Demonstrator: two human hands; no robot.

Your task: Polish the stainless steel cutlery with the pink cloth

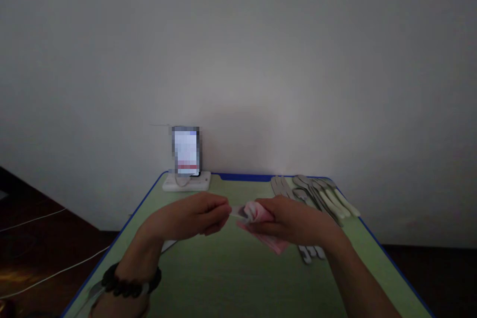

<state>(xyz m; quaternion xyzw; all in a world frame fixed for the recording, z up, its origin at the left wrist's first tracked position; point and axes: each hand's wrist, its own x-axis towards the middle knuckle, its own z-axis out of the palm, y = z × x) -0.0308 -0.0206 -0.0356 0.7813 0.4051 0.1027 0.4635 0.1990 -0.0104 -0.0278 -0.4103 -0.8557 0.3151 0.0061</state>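
My left hand [206, 213] is closed in a pinch on the pale end of a piece of cutlery [237, 210], held above the table. Its other end is covered, so I cannot tell its kind. My right hand [286, 216] grips a pink and white cloth [259, 212] folded around that covered end, with a corner of the cloth hanging below. Right behind my right hand lie several table knives [282, 186] and spoons with cream handles [337, 201]. My right hand and forearm hide part of this cutlery.
The green table [223, 278] has a blue edge. A phone [186, 151] with a lit, blurred screen stands by a white power strip [186, 182] at the back left. A metal utensil [89, 294] lies beside my left wrist. White cables [55, 276] run across the floor at left.
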